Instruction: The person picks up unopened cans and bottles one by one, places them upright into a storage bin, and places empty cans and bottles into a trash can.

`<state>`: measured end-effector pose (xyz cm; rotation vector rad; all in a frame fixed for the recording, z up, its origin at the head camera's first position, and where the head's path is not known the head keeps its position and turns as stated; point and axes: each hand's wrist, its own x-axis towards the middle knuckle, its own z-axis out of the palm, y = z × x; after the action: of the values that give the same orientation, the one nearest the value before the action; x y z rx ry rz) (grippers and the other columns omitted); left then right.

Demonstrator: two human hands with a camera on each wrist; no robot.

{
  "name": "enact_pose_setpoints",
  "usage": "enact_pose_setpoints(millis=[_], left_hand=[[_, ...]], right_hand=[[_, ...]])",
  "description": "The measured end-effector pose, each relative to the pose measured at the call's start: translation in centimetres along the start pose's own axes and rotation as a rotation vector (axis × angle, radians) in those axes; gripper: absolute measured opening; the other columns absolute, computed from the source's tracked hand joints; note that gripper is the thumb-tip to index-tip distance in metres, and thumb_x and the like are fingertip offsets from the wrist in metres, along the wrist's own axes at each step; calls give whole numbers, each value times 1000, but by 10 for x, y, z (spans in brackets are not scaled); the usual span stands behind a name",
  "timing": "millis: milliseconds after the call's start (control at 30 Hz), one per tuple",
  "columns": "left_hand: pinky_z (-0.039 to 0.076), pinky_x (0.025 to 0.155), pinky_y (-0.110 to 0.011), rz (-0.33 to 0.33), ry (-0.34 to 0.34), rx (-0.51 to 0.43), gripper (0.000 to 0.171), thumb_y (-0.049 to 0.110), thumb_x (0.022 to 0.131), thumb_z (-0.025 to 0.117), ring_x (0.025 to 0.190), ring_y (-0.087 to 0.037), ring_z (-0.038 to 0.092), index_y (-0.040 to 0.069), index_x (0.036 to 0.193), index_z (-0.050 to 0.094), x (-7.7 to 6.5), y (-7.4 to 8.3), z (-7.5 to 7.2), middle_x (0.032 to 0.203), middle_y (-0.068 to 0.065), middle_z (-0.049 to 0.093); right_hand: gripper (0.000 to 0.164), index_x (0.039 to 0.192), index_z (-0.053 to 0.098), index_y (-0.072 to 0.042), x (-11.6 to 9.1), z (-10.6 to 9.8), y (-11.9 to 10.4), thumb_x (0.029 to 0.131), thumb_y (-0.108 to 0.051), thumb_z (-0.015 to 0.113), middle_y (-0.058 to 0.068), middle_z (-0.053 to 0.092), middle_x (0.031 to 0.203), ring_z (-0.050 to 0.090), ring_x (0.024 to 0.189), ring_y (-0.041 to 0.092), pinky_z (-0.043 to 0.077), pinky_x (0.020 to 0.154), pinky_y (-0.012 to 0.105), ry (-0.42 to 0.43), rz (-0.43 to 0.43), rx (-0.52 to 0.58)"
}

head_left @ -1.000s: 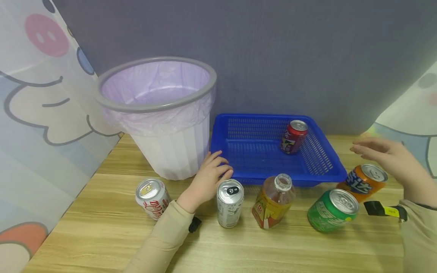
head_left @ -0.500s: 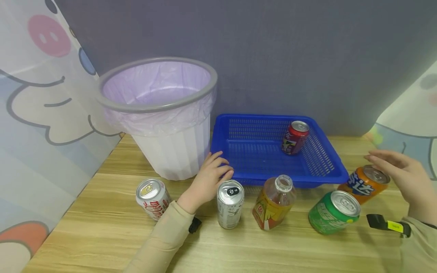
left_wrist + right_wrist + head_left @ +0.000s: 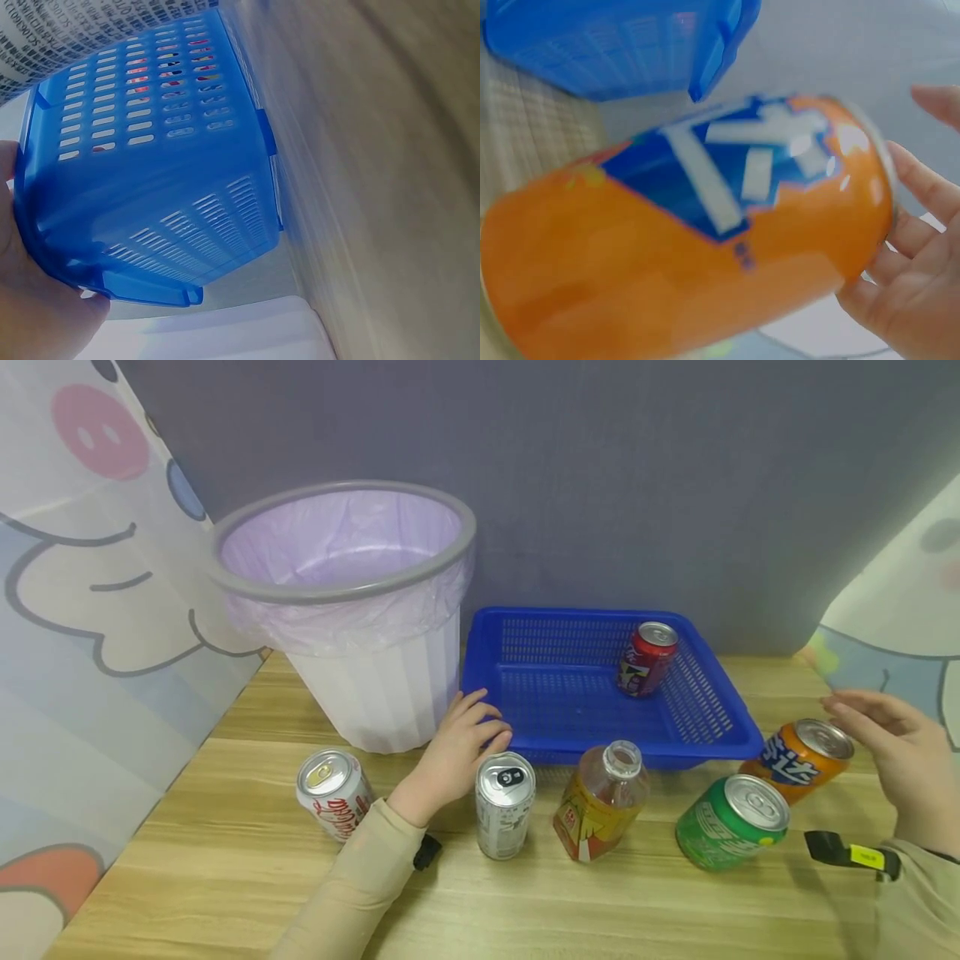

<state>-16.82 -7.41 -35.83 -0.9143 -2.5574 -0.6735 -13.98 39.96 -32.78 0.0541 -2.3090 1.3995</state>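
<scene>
In the head view my left hand [image 3: 465, 747] is at the near left corner of a blue plastic basket [image 3: 577, 747], its fingers bent over the rim. The left wrist view shows that hand [image 3: 37, 300] gripping the basket corner [image 3: 150, 195]. Just right of an orange Fanta can [image 3: 798, 760] is my right hand [image 3: 896, 747], fingers loosely bent. From the right wrist, the Fanta can [image 3: 697, 247] fills much of the picture; my hand [image 3: 915, 277] is beside its top end, thumb apart, not wrapped round it. A red and purple can [image 3: 647, 660] stands inside the basket.
On the wooden table stand a silver Coca-Cola can [image 3: 337, 797], a silver-white can [image 3: 504, 810], an open plastic bottle [image 3: 600, 806] with a yellow label, and a green can [image 3: 731, 827]. A white bin [image 3: 375, 693] with a purple liner adjoins the basket.
My right hand has moved to the right, from above and behind the orange Fanta can to its right side. My left hand has kept its place at the basket corner.
</scene>
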Motion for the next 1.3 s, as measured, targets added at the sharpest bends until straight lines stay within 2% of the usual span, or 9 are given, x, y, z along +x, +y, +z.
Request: enact_pose_setpoints(millis=[100, 267, 467, 567, 667, 800, 1067, 1167, 1300], left_hand=[[20, 113, -60, -1, 1, -2, 23, 23, 98, 52, 133, -36, 40, 11, 96, 71, 0, 1, -1, 109, -8, 63], [20, 113, -60, -2, 4, 0, 22, 23, 97, 52, 133, -37, 40, 11, 95, 71, 0, 2, -3, 109, -8, 63], [20, 113, -60, -3, -1, -2, 22, 23, 97, 52, 132, -36, 40, 12, 95, 71, 0, 3, -3, 109, -7, 63], [20, 112, -60, -1, -3, -5, 22, 23, 97, 52, 132, -37, 40, 12, 95, 71, 1, 3, -3, 109, -7, 63], [20, 112, -60, -2, -1, -3, 22, 23, 97, 52, 133, -37, 40, 12, 95, 71, 1, 3, -3, 109, -8, 63], [20, 113, -59, -9, -8, -2, 23, 23, 98, 52, 133, -36, 40, 11, 96, 71, 0, 3, -3, 110, -8, 63], [20, 113, -60, -8, -4, -18, 24, 24, 98, 51, 132, -37, 40, 11, 94, 71, -1, 3, -2, 110, -8, 63], [20, 112, -60, -8, -3, -16, 24, 24, 98, 51, 133, -36, 40, 11, 94, 71, 0, 3, -2, 110, -8, 63], [21, 112, -61, -8, -1, -13, 24, 24, 98, 51, 132, -36, 40, 11, 94, 71, -1, 3, -2, 109, -8, 63]], right_hand=[[38, 117, 59, -23, 3, -5, 16, 96, 5, 44, -24, 61, 106, 53, 95, -11, 36, 77, 1, -112, -76, 153], [51, 136, 47, -9, 8, -13, 43, 94, 15, 32, -11, 61, 123, 56, 104, -2, 42, 77, 5, -363, -165, 466], [56, 146, 27, -1, 8, -13, 59, 93, 18, 32, 0, 55, 132, 57, 111, 6, 49, 82, 13, -529, -222, 609], [65, 148, 21, -2, 8, -11, 62, 89, 23, 33, 2, 53, 136, 57, 115, 8, 49, 86, 15, -602, -221, 674], [69, 147, 23, -6, 8, -10, 63, 87, 27, 34, 1, 53, 135, 58, 114, 9, 50, 86, 16, -619, -175, 703], [71, 147, 26, -10, 6, -10, 64, 86, 25, 41, -2, 55, 130, 59, 109, 7, 52, 81, 17, -619, -138, 664], [74, 145, 25, -3, 11, -5, 62, 81, 29, 44, 6, 55, 135, 59, 116, 13, 51, 88, 21, -767, -189, 712], [76, 144, 27, -2, 10, -4, 61, 78, 33, 42, 6, 56, 135, 58, 117, 13, 51, 89, 21, -765, -186, 707], [76, 142, 34, -6, 6, -4, 59, 77, 34, 42, 2, 59, 131, 60, 113, 10, 52, 85, 19, -714, -152, 643]])
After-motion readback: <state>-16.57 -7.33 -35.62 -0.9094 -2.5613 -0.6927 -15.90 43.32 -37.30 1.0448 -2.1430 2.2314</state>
